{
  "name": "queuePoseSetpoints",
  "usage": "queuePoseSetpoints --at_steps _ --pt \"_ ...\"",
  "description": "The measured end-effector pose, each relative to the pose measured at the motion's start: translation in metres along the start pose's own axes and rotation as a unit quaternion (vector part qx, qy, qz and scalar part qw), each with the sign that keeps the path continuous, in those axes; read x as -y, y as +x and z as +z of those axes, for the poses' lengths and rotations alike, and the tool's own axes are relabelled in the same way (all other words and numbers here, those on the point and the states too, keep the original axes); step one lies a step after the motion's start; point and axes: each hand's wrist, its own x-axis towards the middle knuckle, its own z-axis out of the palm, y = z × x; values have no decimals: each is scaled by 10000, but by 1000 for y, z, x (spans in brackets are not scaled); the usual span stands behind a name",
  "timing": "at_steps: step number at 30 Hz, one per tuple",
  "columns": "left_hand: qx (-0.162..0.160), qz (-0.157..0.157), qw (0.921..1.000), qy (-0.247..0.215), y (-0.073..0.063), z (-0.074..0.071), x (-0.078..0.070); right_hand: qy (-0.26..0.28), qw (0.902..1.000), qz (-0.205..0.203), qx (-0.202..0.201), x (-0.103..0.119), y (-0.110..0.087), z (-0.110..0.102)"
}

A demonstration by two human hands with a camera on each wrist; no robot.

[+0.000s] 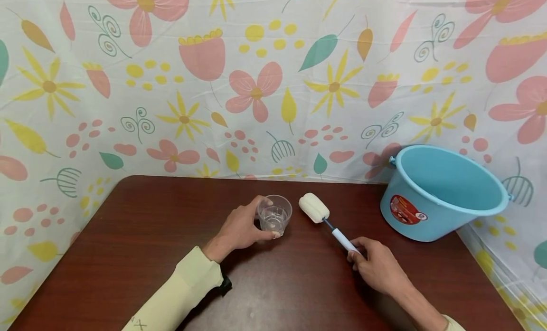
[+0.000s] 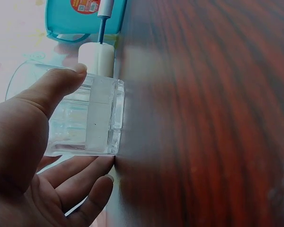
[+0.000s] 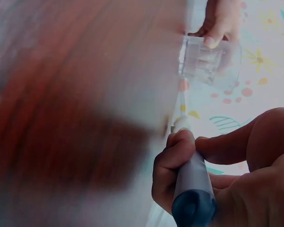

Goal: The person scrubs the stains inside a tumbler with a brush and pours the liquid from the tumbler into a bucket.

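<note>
My left hand (image 1: 242,228) grips a clear cup (image 1: 275,218) near the middle of the table. The left wrist view shows the thumb along the near side of the cup (image 2: 100,116), with the fingers behind it and its thick base right at the tabletop. To the right, my right hand (image 1: 377,265) holds a sponge cup brush by its white handle (image 1: 344,239). Fingers and thumb curl round that handle (image 3: 193,177), whose end is blue, in the right wrist view. The brush's white sponge head (image 1: 314,208) points toward the back left, just right of the cup and apart from it.
A light blue bucket (image 1: 444,191) with a red label stands at the table's back right. Behind the dark brown wooden table (image 1: 171,212) hangs a white curtain (image 1: 299,146) printed with flowers and leaves. A black strap (image 1: 225,286) shows at my left wrist.
</note>
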Motion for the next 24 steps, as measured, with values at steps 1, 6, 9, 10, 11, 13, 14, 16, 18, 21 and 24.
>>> queuePoseSetpoints --at_steps 1,6,9,10,11,13,14,16,18,21,24 --pt "8 9 10000 -12 0 0 0 92 9999 2 48 -1 0 0" --pt "30 -6 10000 -26 0 0 -1 381 9990 103 207 -3 1 0" --pt "40 -44 10000 -13 -1 0 -1 330 9990 179 244 -3 1 0" --pt "47 -56 10000 -15 -1 0 -2 269 9991 199 242 -2 1 0" --pt "57 -69 10000 -18 -1 -1 -2 208 9992 228 237 -2 1 0" --pt "65 -90 9999 -31 -1 -1 -3 25 9994 260 235 -1 1 0" --pt "63 -96 9999 -34 -1 -1 -3 -83 9994 261 229 0 1 0" --pt "61 -110 9999 -37 -1 -2 -4 -257 9990 304 223 1 1 1" --pt "55 -106 9999 -33 -1 -2 -4 -440 9984 308 203 2 1 1" --pt "53 -108 9999 -32 -1 -2 -4 -837 9963 178 46 3 2 1" --pt "54 -102 9999 -49 -1 -2 -5 -1185 9929 23 -99 2 2 0"
